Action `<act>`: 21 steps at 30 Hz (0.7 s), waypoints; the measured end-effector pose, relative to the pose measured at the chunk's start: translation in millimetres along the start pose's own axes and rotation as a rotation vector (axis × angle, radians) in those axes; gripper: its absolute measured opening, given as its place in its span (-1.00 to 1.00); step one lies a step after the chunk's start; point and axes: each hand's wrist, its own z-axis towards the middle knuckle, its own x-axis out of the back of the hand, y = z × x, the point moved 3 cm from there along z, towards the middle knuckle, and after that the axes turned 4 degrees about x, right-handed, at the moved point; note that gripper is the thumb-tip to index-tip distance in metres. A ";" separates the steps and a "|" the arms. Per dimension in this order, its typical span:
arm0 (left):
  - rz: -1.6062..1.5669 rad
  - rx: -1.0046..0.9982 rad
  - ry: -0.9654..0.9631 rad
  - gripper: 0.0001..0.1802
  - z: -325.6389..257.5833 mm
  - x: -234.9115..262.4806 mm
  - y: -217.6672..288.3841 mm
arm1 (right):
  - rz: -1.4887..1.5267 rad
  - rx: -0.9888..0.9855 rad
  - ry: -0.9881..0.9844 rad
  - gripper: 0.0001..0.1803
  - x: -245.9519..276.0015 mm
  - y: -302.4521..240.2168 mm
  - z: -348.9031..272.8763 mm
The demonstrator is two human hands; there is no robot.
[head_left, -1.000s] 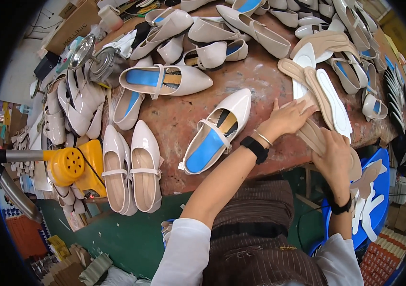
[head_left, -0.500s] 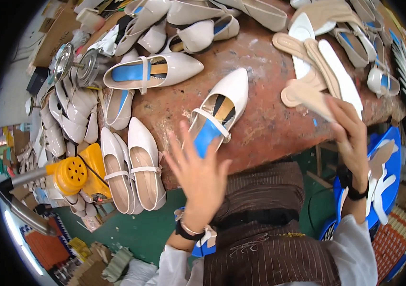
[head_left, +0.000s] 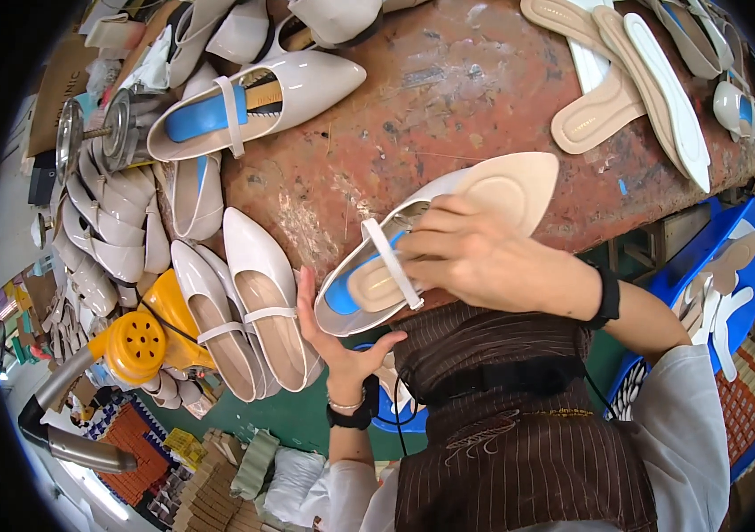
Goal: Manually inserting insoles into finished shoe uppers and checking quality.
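Observation:
A beige insole (head_left: 519,191) is in my right hand (head_left: 484,257), fingers bent around its middle. Its heel end passes under the strap and lies over the blue lining of a pale patent pointed shoe (head_left: 385,253); its broad toe end extends above the shoe's toe and partly hides it. My left hand (head_left: 342,355) is open by the shoe's heel, thumb spread away from the stretched fingers. Whether it touches the heel I cannot tell. Left of it stand pale strap shoes (head_left: 262,319) with beige insoles inside.
Another blue-lined shoe (head_left: 306,93) lies at the upper left of the worn reddish table (head_left: 431,115). Loose insoles (head_left: 604,111) overlap at the far right, above a blue bin (head_left: 737,230). A yellow machine (head_left: 133,346) stands at the left, below stacked shoes (head_left: 111,217).
My right hand has carried the insole left from the table's right side and put its heel end under the strap. My left hand has dropped from over the shoe to its heel.

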 end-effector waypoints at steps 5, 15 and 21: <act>-0.215 -0.051 0.201 0.61 -2.3 -11.3 -1.0 | 0.028 -0.009 -0.070 -0.80 -28.7 -7.9 18.6; -0.338 -0.085 0.144 0.39 -1.1 -2.1 -10.0 | -0.065 0.025 -0.233 -0.74 -58.6 -16.0 21.4; -0.258 -0.069 0.091 -0.56 15.5 2.0 -0.8 | 0.223 0.179 -0.345 -0.67 -73.4 -4.9 37.1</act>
